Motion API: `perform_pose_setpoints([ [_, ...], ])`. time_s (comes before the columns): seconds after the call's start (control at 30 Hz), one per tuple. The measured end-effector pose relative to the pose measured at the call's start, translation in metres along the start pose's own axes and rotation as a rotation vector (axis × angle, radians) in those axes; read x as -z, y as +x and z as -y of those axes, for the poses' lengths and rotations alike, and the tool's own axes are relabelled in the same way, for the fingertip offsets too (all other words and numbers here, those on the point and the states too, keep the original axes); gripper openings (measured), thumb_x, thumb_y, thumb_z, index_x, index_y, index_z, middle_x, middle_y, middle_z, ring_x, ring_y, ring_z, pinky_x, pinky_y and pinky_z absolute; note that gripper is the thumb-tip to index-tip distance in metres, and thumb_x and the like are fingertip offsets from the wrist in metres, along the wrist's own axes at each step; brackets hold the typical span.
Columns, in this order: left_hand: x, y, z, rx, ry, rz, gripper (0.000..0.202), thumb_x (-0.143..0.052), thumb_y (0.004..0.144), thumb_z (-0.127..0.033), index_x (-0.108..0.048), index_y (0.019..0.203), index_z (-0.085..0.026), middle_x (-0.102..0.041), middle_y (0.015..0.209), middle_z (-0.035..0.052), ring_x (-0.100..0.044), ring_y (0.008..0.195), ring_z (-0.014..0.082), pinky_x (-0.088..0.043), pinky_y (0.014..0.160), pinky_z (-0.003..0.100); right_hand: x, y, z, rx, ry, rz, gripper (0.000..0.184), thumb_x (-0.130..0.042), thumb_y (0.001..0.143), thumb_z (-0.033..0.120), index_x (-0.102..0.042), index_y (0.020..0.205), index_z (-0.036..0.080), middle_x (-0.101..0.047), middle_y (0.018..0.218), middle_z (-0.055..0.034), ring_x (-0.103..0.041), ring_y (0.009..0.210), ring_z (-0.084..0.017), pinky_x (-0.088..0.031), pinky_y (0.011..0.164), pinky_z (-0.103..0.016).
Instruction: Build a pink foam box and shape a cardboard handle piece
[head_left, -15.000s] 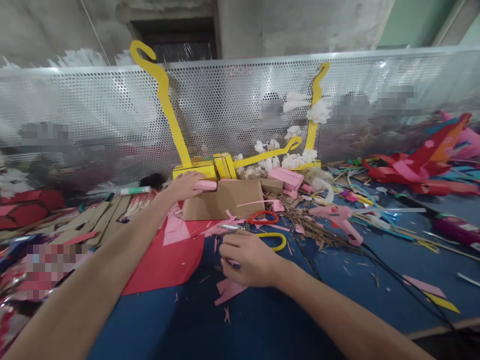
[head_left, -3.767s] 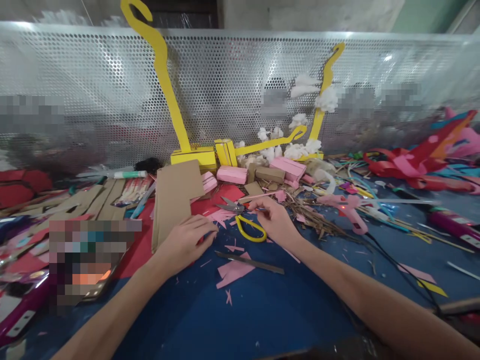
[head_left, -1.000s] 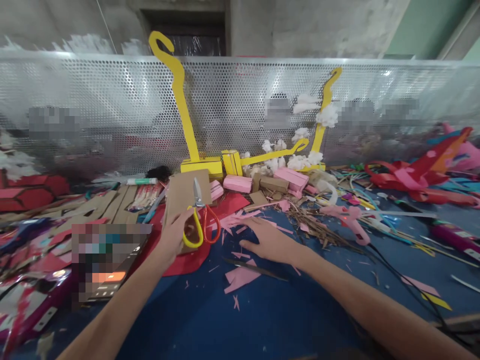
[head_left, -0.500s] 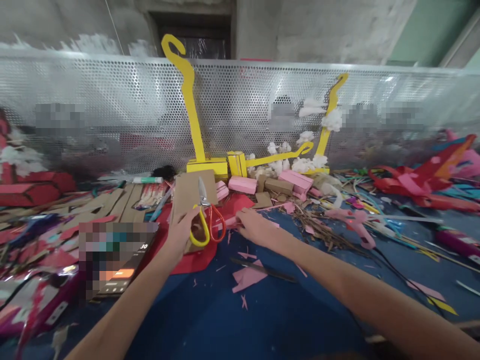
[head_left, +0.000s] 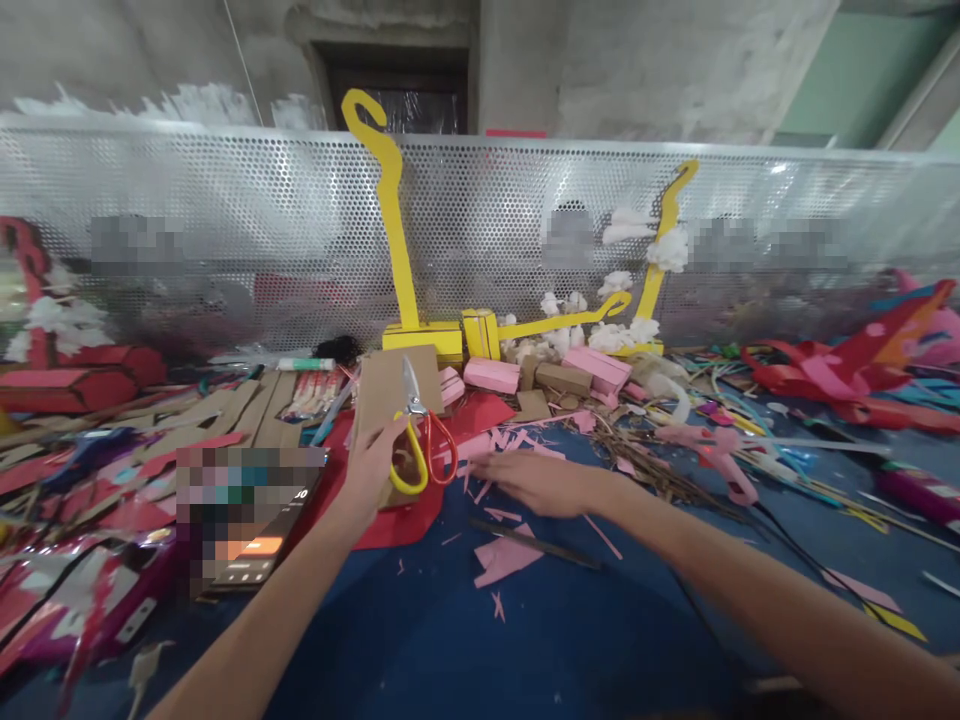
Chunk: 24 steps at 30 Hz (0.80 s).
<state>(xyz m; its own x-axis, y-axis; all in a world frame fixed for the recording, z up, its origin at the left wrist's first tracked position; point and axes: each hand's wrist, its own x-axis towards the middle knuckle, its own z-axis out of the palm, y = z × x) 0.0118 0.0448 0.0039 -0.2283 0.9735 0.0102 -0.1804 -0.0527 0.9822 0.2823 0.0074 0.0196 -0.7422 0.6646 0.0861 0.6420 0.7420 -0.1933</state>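
My left hand [head_left: 373, 466] grips a pair of scissors [head_left: 420, 440] with one yellow and one orange handle, blades pointing up. Behind the scissors stands a brown cardboard piece [head_left: 390, 392]. My right hand [head_left: 538, 480] lies flat and open over pink paper scraps [head_left: 510, 440] on the blue surface [head_left: 525, 640], fingers stretched to the left. A red sheet [head_left: 401, 515] lies under my left hand. A dark strip [head_left: 534, 540] and a pink offcut [head_left: 506, 560] lie just in front of my right hand.
A perforated metal panel [head_left: 225, 230] closes off the back. Yellow hooked cardboard shapes [head_left: 394, 240], pink blocks [head_left: 491, 375] and white tufts stand against it. A pink glue gun [head_left: 716, 455] with a black cord lies to the right. A phone [head_left: 255, 550] and cardboard strips lie to the left.
My right hand has slid from the pink scraps near the scissors back and down, flattening on the surface. My left hand keeps the scissors upright. The view has shifted slightly left.
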Motion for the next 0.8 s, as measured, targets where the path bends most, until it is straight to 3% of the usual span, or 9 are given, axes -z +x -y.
perform_pose_setpoints([
  [0.07, 0.000, -0.001, 0.000, -0.001, 0.003, 0.001, 0.045, -0.081, 0.059, -0.052, -0.071, 0.077, -0.013, -0.069, 0.071, 0.0039, -0.061, 0.055, 0.0140, -0.046, 0.053, 0.025, 0.006, -0.011, -0.021, -0.105, -0.047, -0.031, 0.051, -0.046, 0.094, 0.006, -0.059, 0.143, 0.013, -0.055, 0.150, -0.0176, -0.054, 0.138, -0.028, -0.042, 0.116, -0.046],
  [0.13, -0.001, -0.001, 0.000, -0.001, 0.004, 0.004, 0.045, -0.082, 0.058, -0.052, -0.070, 0.075, -0.013, -0.068, 0.068, 0.0033, -0.061, 0.055, 0.0143, -0.046, 0.053, 0.025, 0.010, -0.019, -0.031, -0.175, -0.091, -0.064, 0.054, -0.046, 0.090, 0.001, -0.058, 0.142, 0.007, -0.053, 0.150, -0.0230, -0.050, 0.141, -0.033, -0.037, 0.119, -0.054],
  [0.23, -0.001, -0.001, 0.001, -0.005, 0.006, -0.001, 0.047, -0.083, 0.058, -0.054, -0.071, 0.078, -0.013, -0.069, 0.069, 0.0034, -0.062, 0.057, 0.0152, -0.048, 0.054, 0.026, 0.006, -0.025, -0.017, -0.152, -0.110, -0.067, 0.061, -0.044, 0.091, 0.002, -0.049, 0.151, 0.012, -0.045, 0.158, -0.0172, -0.041, 0.148, -0.029, -0.030, 0.123, -0.050],
  [0.33, 0.000, -0.001, 0.002, -0.010, 0.012, 0.003, 0.048, -0.084, 0.056, -0.054, -0.071, 0.079, -0.013, -0.071, 0.071, 0.0042, -0.063, 0.058, 0.0158, -0.048, 0.054, 0.026, -0.002, -0.024, 0.004, 0.078, -0.042, 0.048, 0.063, -0.045, 0.094, 0.009, -0.043, 0.155, 0.024, -0.045, 0.160, -0.0072, -0.040, 0.149, -0.021, -0.030, 0.123, -0.042],
  [0.37, 0.000, -0.001, 0.002, -0.011, 0.013, 0.005, 0.048, -0.084, 0.056, -0.053, -0.071, 0.079, -0.013, -0.071, 0.071, 0.0043, -0.063, 0.058, 0.0159, -0.048, 0.054, 0.026, -0.002, -0.024, 0.005, 0.094, -0.029, 0.069, 0.061, -0.047, 0.095, 0.011, -0.045, 0.154, 0.025, -0.046, 0.159, -0.0063, -0.042, 0.148, -0.021, -0.032, 0.122, -0.041],
  [0.47, -0.001, -0.001, 0.001, -0.006, 0.009, -0.003, 0.047, -0.084, 0.055, -0.053, -0.070, 0.077, -0.014, -0.069, 0.068, 0.0037, -0.063, 0.057, 0.0156, -0.048, 0.054, 0.026, 0.010, -0.027, -0.005, -0.109, -0.086, 0.000, 0.053, -0.045, 0.093, 0.007, -0.059, 0.142, 0.018, -0.058, 0.148, -0.0132, -0.054, 0.137, -0.026, -0.037, 0.117, -0.045],
  [0.57, -0.002, -0.001, -0.001, 0.003, 0.000, -0.003, 0.045, -0.083, 0.056, -0.052, -0.069, 0.075, -0.014, -0.067, 0.066, 0.0026, -0.061, 0.055, 0.0153, -0.048, 0.053, 0.026, 0.029, -0.036, -0.008, -0.194, -0.110, -0.078, 0.043, -0.042, 0.097, 0.011, -0.064, 0.134, 0.013, -0.061, 0.143, -0.0180, -0.055, 0.134, -0.031, -0.039, 0.112, -0.049],
  [0.7, -0.002, -0.002, -0.004, 0.018, -0.008, 0.012, 0.040, -0.080, 0.060, -0.050, -0.070, 0.074, -0.014, -0.066, 0.066, 0.0031, -0.059, 0.054, 0.0144, -0.047, 0.051, 0.026, 0.029, -0.052, 0.033, -0.149, -0.016, -0.049, 0.026, -0.054, 0.100, 0.038, -0.070, 0.113, 0.023, -0.074, 0.110, -0.0084, -0.068, 0.098, -0.026, -0.052, 0.087, -0.040],
  [0.8, -0.003, -0.004, -0.004, 0.020, -0.009, 0.021, 0.036, -0.079, 0.063, -0.047, -0.071, 0.072, -0.014, -0.067, 0.067, 0.0040, -0.058, 0.054, 0.0133, -0.047, 0.051, 0.025, 0.012, -0.059, 0.063, -0.136, -0.097, 0.045, 0.017, -0.056, 0.098, 0.031, -0.068, 0.101, 0.019, -0.072, 0.097, -0.0088, -0.068, 0.088, -0.024, -0.050, 0.079, -0.036],
])
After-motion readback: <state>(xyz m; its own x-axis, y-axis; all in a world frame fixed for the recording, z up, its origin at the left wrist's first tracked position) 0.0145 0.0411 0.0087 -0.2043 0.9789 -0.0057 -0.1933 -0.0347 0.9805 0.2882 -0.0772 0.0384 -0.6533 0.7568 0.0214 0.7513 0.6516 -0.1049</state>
